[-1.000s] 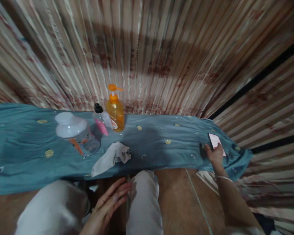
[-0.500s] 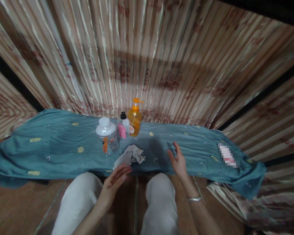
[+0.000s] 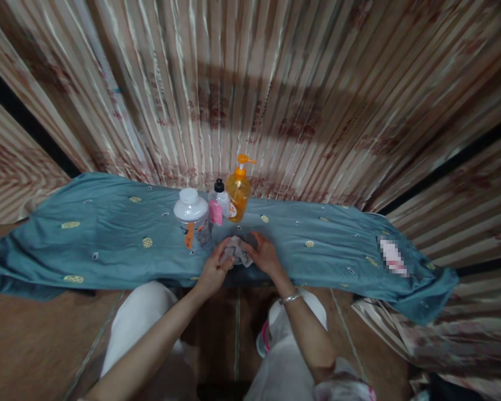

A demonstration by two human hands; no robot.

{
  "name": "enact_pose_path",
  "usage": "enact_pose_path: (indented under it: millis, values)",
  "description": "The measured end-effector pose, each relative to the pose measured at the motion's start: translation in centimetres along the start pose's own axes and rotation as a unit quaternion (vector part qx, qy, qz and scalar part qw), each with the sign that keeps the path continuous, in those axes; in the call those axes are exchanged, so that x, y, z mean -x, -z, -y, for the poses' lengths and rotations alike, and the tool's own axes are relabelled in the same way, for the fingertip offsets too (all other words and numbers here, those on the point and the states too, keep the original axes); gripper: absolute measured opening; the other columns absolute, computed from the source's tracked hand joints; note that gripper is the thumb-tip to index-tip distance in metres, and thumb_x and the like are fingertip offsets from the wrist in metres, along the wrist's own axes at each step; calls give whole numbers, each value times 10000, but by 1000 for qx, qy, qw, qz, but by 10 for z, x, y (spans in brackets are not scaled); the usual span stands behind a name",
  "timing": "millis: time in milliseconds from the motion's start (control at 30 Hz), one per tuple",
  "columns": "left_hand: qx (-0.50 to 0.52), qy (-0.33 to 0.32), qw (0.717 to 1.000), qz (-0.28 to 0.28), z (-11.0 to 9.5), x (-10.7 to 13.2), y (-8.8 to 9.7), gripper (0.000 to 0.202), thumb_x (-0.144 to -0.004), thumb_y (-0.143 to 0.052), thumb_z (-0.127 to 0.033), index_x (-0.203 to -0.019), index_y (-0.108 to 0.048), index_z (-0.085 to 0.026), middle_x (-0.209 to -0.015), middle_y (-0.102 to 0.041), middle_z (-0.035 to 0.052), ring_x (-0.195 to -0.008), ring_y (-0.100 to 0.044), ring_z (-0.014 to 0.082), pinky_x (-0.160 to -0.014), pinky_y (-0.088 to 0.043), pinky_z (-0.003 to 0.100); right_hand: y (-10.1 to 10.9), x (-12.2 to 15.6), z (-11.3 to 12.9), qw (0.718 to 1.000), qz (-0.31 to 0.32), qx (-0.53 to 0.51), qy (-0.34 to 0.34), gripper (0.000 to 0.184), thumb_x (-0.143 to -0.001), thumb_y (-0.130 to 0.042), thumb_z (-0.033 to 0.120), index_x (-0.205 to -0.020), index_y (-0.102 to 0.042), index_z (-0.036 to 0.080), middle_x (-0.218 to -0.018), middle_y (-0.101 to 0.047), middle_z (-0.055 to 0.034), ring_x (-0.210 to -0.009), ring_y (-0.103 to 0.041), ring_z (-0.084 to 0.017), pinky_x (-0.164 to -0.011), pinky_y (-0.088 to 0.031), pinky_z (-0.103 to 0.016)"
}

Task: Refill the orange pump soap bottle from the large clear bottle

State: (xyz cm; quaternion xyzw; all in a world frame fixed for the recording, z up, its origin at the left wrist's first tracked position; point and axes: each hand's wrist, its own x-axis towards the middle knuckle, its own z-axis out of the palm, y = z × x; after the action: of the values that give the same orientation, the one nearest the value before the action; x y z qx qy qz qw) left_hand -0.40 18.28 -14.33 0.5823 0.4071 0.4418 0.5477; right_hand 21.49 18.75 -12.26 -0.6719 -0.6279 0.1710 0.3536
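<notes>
A small white-grey cloth lies on the teal sheet just in front of me. My left hand grips its left side with curled fingers. My right hand, a bangle on the wrist, holds its right side. Behind the cloth stand a clear jar with a white lid, a small bottle with a black cap and pink label, and an orange pump bottle.
A phone lies on the sheet's right end. Striped curtains hang close behind the covered surface. My knees in white trousers are below, over a brown floor.
Both hands have come together onto the cloth; the right hand left the phone at the right end and moved to the middle. The camera view has pulled back and shifted.
</notes>
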Motion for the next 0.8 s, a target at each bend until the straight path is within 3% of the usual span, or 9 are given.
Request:
enact_pose_path:
  millis: [133,233,433,600,800]
  values:
    - [-97,-33,995,18,21,-26,-2,613,-944,-704,-331,-1544,-631,-223,-1661,-629,142,-1568,-577,311,-1371,-388,547,-18,12,-2,998,54,10,-8,458,-1025,-757,467,-1403,-709,212,-1437,-745,-122,-1274,-733,-290,-1095,-610,-545]
    - [-144,-72,986,36,33,-33,0,635,-927,-705,-287,-1554,-622,-221,-1641,-642,150,-1568,-575,319,-1373,-384,570,-25,16,-5,996,86,9,-13,437,-1045,-742,468,-1402,-700,219,-1426,-722,-104,-1206,-732,-258,-1022,-644,-507]
    - [-211,-114,968,78,56,-28,7,699,-933,-702,-289,-1611,-562,-196,-1733,-536,174,-1631,-499,334,-1387,-367,586,-5,8,-25,997,57,8,-59,423,-1053,-729,464,-1408,-699,235,-1445,-713,-108,-1209,-728,-255,-1020,-645,-495]
    - [-232,-112,963,81,56,-27,15,648,-977,-722,-363,-1585,-583,-190,-1738,-511,211,-1619,-511,372,-1370,-379,610,7,8,-38,996,27,3,-80,432,-1052,-731,465,-1410,-696,227,-1437,-716,-108,-1204,-730,-256,-1018,-646,-500]
    - [-246,-118,962,27,51,-35,20,573,-980,-710,-358,-1532,-639,-221,-1641,-625,157,-1564,-572,336,-1364,-407,563,-16,14,-24,998,36,-24,-43,451,-1038,-749,460,-1417,-695,222,-1484,-696,-115,-1275,-708,-282,-1068,-625,-541]
